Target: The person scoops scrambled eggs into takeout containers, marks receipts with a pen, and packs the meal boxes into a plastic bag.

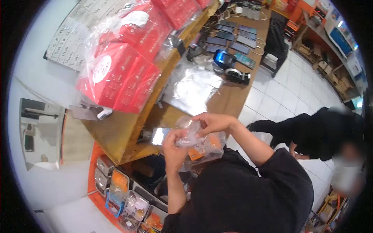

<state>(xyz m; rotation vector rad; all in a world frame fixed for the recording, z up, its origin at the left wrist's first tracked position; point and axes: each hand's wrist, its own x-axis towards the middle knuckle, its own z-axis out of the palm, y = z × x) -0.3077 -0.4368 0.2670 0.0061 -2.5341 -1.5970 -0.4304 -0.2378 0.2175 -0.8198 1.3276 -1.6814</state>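
Note:
Both hands are at the middle of the view, close together on a clear plastic bag (190,134). My left hand (174,144) has its fingers bent round the left side of the bag. From the right, my right hand (210,123) pinches the bag's upper part between thumb and fingers. Orange items (209,146) show through clear plastic just below the hands, near my body. A bright, shiny rectangular object (159,136) lies on the wooden table just left of my left hand.
Red boxes (124,77) in clear plastic sit on a wooden shelf (128,136). Clear plastic sheets (194,87), tape dispensers (237,76) and several phones (239,46) lie on the table (229,101). A person in black (314,134) is at the right. Bins (136,204) stand lower left.

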